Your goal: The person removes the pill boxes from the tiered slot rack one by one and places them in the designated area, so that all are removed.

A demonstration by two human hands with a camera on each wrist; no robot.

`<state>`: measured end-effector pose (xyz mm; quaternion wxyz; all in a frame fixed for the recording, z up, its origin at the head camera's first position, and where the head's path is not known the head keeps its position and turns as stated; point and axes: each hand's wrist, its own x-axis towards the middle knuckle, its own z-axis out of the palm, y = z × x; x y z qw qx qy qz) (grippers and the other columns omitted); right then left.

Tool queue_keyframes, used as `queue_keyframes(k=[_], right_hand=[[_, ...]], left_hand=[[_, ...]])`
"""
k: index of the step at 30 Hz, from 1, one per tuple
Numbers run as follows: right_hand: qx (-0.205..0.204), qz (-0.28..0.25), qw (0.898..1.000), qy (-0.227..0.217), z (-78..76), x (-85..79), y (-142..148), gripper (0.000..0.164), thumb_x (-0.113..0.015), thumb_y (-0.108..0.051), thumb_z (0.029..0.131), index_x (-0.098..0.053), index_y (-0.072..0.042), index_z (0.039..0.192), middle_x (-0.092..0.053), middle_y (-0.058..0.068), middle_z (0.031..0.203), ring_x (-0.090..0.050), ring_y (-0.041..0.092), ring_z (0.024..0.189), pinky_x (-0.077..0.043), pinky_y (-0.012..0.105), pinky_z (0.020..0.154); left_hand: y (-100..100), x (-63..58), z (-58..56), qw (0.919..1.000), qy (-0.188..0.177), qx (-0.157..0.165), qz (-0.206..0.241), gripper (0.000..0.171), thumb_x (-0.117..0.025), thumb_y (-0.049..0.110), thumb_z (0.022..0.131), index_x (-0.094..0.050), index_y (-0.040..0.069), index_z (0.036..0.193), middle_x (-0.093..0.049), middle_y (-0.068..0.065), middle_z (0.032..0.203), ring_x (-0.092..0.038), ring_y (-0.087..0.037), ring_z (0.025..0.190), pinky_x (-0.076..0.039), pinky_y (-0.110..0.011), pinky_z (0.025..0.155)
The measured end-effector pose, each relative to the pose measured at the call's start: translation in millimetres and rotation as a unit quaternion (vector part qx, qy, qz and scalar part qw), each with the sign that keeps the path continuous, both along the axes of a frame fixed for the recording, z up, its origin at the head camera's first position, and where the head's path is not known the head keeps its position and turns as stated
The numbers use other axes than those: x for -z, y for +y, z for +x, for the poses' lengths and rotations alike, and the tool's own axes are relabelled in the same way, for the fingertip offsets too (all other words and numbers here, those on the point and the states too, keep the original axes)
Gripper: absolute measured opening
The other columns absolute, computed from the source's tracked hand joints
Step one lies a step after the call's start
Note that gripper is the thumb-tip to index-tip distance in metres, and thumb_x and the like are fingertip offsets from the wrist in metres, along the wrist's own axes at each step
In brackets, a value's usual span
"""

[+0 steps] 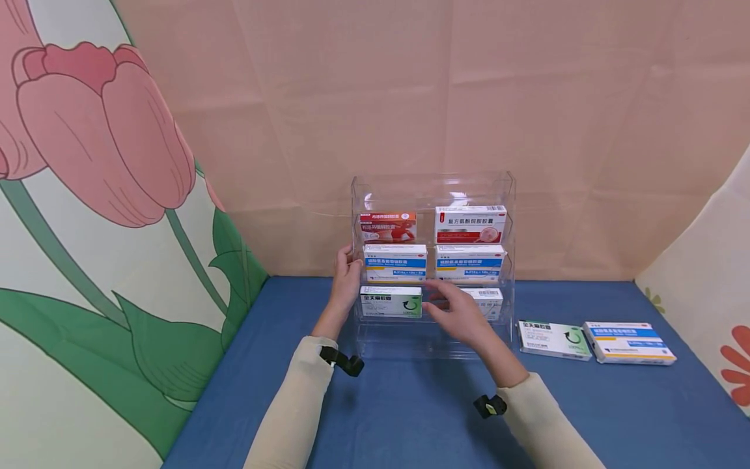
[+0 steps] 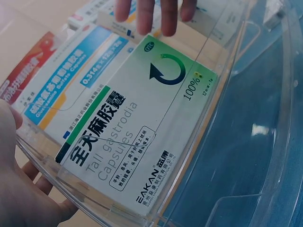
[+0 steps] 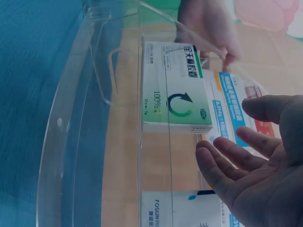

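A clear plastic display rack [image 1: 387,339] stands on the blue table and holds medicine boxes in tiers. My left hand [image 1: 347,280] grips the rack's left side edge, thumb in front and fingers behind, as the left wrist view shows. My right hand [image 1: 459,312] hovers before the lowest tier with fingers spread and loosely bent, holding nothing. Just left of its fingertips sits a green-and-white capsule box [image 1: 390,302]. Behind that hand, a white box [image 1: 489,301] is partly covered. Two blue-and-white boxes, left [image 1: 395,264] and right [image 1: 469,264], fill the middle tier.
On the top tier are a red box [image 1: 387,227] and a white-and-red box [image 1: 471,225]. Right of the rack, another green-and-white box [image 1: 555,340] and a blue-and-white box [image 1: 629,342] lie on the table [image 1: 234,417]. A pink cloth [image 1: 305,98] hangs behind.
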<state>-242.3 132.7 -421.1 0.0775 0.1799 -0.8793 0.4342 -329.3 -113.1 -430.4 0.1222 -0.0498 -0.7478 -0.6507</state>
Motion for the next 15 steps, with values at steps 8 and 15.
queue_keyframes(k=[8, 15], right_hand=[[0.009, -0.003, 1.000, -0.023, -3.0, -0.6, -9.7, 0.048, -0.069, -0.015, 0.095, -0.057, -0.010, 0.141, -0.059, 0.016, 0.139, -0.066, 0.035, 0.115, -0.055, 0.048, 0.092], [0.012, -0.004, 1.000, -0.024, -7.4, 2.4, -15.1, 0.046, -0.069, -0.015, 0.095, -0.058, -0.011, 0.140, -0.058, 0.016, 0.140, -0.065, 0.035, 0.117, -0.055, 0.046, 0.092]], left_hand=[[-0.1, 0.3, -0.8, 1.0000, -0.005, 0.003, 0.002, 0.044, -0.043, 0.021, 0.101, -0.039, 0.015, 0.145, -0.044, -0.014, 0.140, -0.048, -0.032, 0.123, -0.036, -0.053, 0.103], [-0.5, 1.2, 0.2, 0.9999, 0.005, 0.006, 0.007, 0.044, -0.043, 0.020, 0.101, -0.039, 0.014, 0.145, -0.045, -0.014, 0.139, -0.048, -0.031, 0.123, -0.034, -0.053, 0.105]])
